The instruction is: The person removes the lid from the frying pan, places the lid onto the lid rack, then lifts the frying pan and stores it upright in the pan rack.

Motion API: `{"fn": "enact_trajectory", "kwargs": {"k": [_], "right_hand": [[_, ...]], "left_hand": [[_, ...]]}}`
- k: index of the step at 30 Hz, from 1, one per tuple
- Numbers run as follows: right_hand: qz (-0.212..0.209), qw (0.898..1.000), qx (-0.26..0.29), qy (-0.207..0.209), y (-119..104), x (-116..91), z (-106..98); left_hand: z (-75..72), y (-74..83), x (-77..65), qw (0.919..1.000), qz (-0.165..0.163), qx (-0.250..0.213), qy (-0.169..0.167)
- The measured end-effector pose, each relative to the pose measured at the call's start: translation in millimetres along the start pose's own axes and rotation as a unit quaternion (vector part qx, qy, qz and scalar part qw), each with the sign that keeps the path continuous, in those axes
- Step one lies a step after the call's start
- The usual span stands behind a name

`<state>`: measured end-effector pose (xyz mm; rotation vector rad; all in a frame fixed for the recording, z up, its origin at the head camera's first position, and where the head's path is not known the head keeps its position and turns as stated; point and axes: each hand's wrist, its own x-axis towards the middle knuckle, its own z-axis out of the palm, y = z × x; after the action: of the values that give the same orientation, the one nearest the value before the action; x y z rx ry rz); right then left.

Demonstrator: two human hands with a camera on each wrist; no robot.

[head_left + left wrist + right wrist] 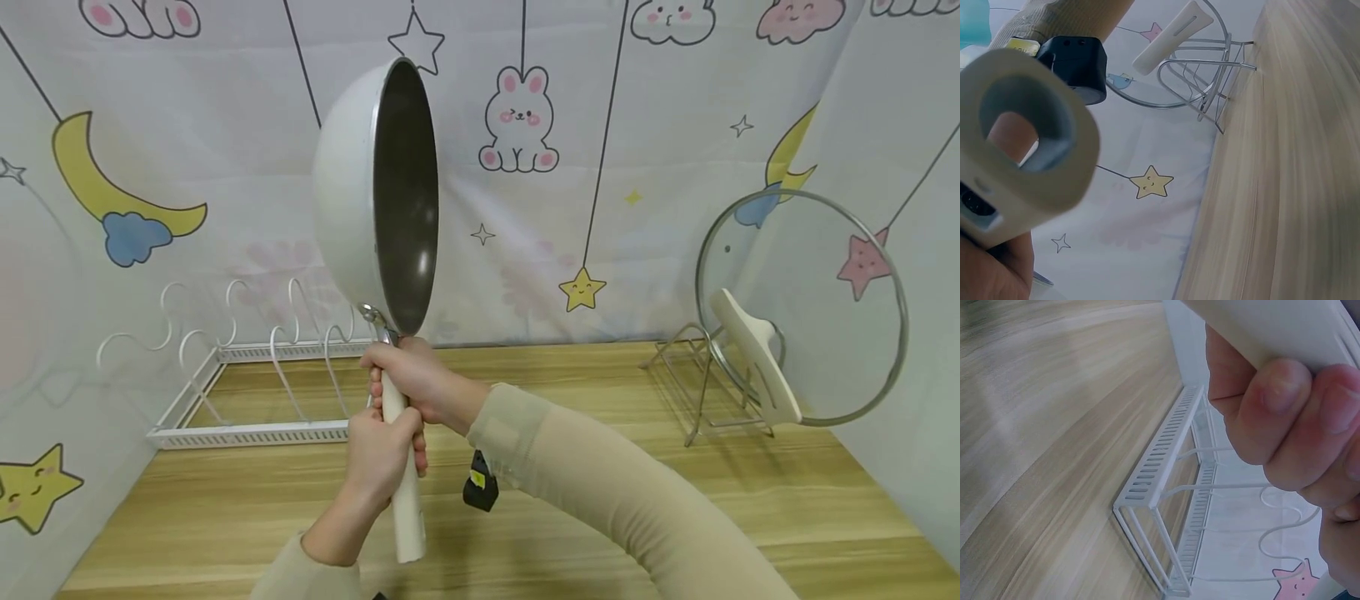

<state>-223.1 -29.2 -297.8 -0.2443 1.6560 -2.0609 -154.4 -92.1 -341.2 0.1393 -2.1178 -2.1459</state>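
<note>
A deep frying pan (348, 183), white outside and dark inside, is held up on its side with its long cream handle (408, 517) pointing down. My right hand (420, 379) grips the handle's upper part, just below the metal joint. Lower down, my left hand (384, 454) wraps round the same handle, close under the right. In the left wrist view, the hollow handle end (1079, 162) fills the near left, with part of my left hand (997, 269) below it. The right wrist view has curled fingers (1291, 419) against the handle.
At the left of the wooden table (247, 492) stands a white rack (255, 435) with curved wire dividers. On the right, a wire stand (701, 400) bears a glass lid (847, 333) with a cream handle (757, 358). A patterned cloth (480, 200) hangs behind.
</note>
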Motion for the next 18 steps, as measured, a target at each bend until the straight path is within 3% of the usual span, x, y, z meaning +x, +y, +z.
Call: {"fn": "enact_trajectory", "kwargs": {"k": [18], "right_hand": [[0.002, 1.0, 0.013, -0.007, -0.1, 2.4, 8.2]], "left_hand": [[-7.2, 0.8, -0.5, 0.9999, 0.009, -0.004, 0.007]]}}
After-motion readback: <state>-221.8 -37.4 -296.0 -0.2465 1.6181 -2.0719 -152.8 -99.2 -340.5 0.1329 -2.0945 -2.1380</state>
